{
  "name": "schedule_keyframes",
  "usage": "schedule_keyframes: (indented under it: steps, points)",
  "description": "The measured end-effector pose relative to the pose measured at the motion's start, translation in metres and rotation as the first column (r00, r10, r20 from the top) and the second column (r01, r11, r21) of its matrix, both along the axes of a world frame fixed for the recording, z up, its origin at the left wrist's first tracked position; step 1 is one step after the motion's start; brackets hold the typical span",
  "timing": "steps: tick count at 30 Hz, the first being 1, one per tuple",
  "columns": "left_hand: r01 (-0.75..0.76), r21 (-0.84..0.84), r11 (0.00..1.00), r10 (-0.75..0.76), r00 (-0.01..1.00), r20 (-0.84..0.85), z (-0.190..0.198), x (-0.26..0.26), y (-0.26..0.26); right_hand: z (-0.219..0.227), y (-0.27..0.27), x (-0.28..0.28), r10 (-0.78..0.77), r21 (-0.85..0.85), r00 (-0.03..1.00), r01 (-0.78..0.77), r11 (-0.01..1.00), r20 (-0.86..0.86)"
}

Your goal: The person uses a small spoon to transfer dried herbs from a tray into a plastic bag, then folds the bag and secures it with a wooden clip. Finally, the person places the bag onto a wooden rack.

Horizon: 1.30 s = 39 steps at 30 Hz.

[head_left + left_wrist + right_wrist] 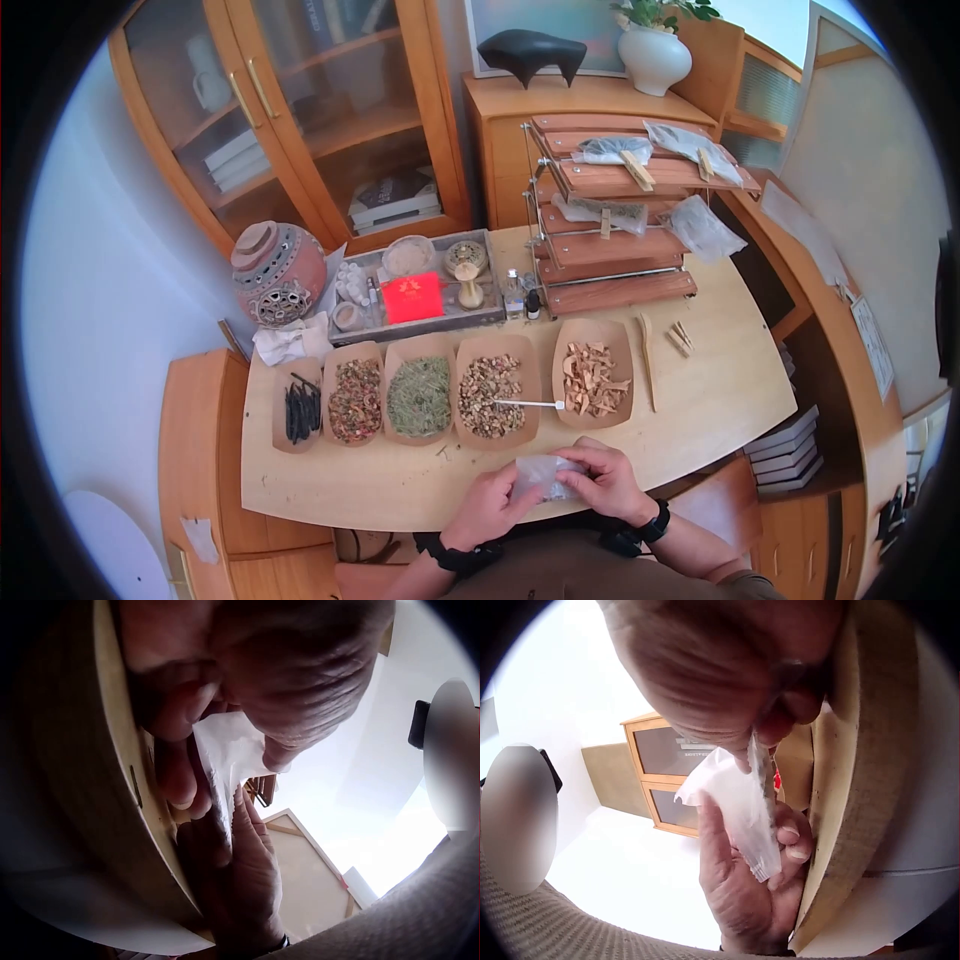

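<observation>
On the worktop point(700, 400) we see five paper trays running left to right: dark pods point(302, 408), mixed petals point(356, 400), green herb point(420, 396), pale buds point(488, 392), wood chips point(592, 378). At the near edge, the left hand point(490, 505) pinches a small translucent pouch point(545, 476), and the right hand point(605, 480) pinches its other side. Both grips are closed on the pouch, held just above the edge.

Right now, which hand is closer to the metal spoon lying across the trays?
The right hand. It holds the small clear bag at the table's near edge, almost straight below the metal spoon. The left hand holds the same bag, further left and lower.
</observation>
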<state>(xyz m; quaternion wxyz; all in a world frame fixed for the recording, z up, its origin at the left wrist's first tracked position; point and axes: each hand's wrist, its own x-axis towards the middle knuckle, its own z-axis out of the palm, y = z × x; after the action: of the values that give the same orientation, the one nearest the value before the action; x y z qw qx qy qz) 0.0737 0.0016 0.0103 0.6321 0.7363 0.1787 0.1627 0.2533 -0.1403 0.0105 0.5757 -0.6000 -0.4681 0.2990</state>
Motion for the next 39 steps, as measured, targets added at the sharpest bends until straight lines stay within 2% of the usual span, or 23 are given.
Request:
schedule_keyframes:
  steps: [5,7,8,11,12,14,16,17,18,19,20,21,23,25,27,28,30,31,32,34,36,38,39]
  points:
    - [-0.001,-0.007,1.000,0.001,1.000,0.008,0.006,0.001,0.002,0.001,0.003,-0.002,-0.016,-0.001,1.000,0.016,1.000,-0.011]
    - [0.029,-0.076,0.997,-0.021,0.994,0.104,0.004,-0.001,0.004,0.004,0.003,-0.003,0.062,-0.035,0.987,-0.068,0.997,-0.151]
    - [0.053,-0.197,0.979,-0.044,0.998,0.050,0.003,-0.005,0.005,-0.004,0.003,-0.001,0.100,-0.003,0.985,-0.101,0.995,-0.139]
    - [0.009,-0.252,0.968,0.013,0.996,0.084,0.002,-0.006,0.005,-0.005,-0.001,0.004,0.152,-0.073,0.951,-0.177,0.981,-0.269]
    - [-0.014,-0.206,0.978,0.036,0.994,0.103,0.003,-0.004,0.004,-0.002,-0.002,0.007,0.149,-0.079,0.951,-0.176,0.981,-0.271]
    - [-0.062,-0.185,0.981,0.077,0.994,0.074,0.005,0.000,0.004,0.006,-0.001,0.008,0.219,0.028,0.825,-0.239,0.971,-0.522]
    - [-0.124,-0.156,0.980,0.132,0.990,0.039,0.005,-0.003,0.004,0.010,0.001,0.003,0.221,0.040,0.805,-0.239,0.970,-0.550]
    - [-0.088,-0.128,0.988,0.088,0.996,-0.003,0.005,-0.002,0.004,0.010,0.002,0.003,0.201,0.047,0.799,-0.213,0.976,-0.566]
    - [-0.041,-0.104,0.994,0.037,0.998,-0.043,0.004,0.000,0.004,0.009,0.005,0.001,0.201,0.049,0.798,-0.211,0.976,-0.568]
    - [-0.034,-0.105,0.994,0.029,0.999,-0.043,0.005,0.003,0.003,0.008,0.009,-0.002,0.199,0.065,0.854,-0.191,0.979,-0.480]
    - [-0.003,0.033,0.999,0.003,1.000,-0.030,0.006,0.005,0.001,0.008,0.010,-0.004,0.189,0.082,0.902,-0.171,0.982,-0.387]
    - [0.027,0.169,0.985,-0.023,1.000,-0.020,0.006,0.006,0.000,0.008,0.009,-0.004,0.179,0.080,0.904,-0.161,0.984,-0.388]
    - [0.047,0.204,0.978,-0.037,0.998,-0.055,0.005,0.005,0.000,0.008,0.008,-0.005,0.087,-0.097,0.990,-0.097,0.990,-0.109]
    - [0.062,0.243,0.968,-0.042,0.995,-0.088,0.005,0.004,0.000,0.003,0.008,-0.010,0.006,-0.086,0.988,-0.020,0.996,-0.153]
    - [0.026,0.005,1.000,-0.026,0.999,0.045,0.008,0.007,-0.003,0.001,0.009,-0.010,-0.077,-0.074,0.977,0.063,0.995,-0.197]
    - [0.031,0.007,0.999,-0.031,0.999,0.043,0.009,0.009,-0.005,0.001,0.009,-0.010,-0.102,-0.089,0.981,0.088,0.992,-0.166]
    - [-0.023,0.218,0.976,0.033,0.999,-0.041,0.010,0.012,-0.009,0.001,0.011,-0.009,-0.129,-0.100,0.982,0.116,0.988,-0.135]
    - [-0.022,0.221,0.975,0.032,0.999,-0.042,0.008,0.010,-0.007,0.000,0.014,-0.008,-0.086,-0.014,0.974,0.085,0.996,-0.212]
    - [0.024,0.211,0.977,-0.008,0.997,-0.077,0.004,0.008,-0.004,0.000,0.017,-0.007,-0.035,0.074,0.958,0.058,0.996,-0.284]
    - [0.068,0.203,0.977,-0.046,0.992,-0.114,0.005,0.004,-0.001,0.000,0.014,0.000,-0.037,0.077,0.970,0.057,0.995,-0.241]
    - [0.122,-0.090,0.988,-0.124,0.992,-0.017,0.013,0.003,0.001,0.000,0.016,-0.002,-0.035,0.084,0.980,0.052,0.995,-0.195]
    - [0.119,-0.156,0.981,-0.123,0.992,-0.018,0.017,0.003,0.002,0.002,0.023,-0.010,-0.146,-0.006,0.839,0.168,0.986,-0.524]
    - [0.118,-0.223,0.968,-0.125,0.992,-0.018,0.018,0.002,0.003,0.005,0.023,-0.009,-0.137,-0.002,0.842,0.159,0.987,-0.522]
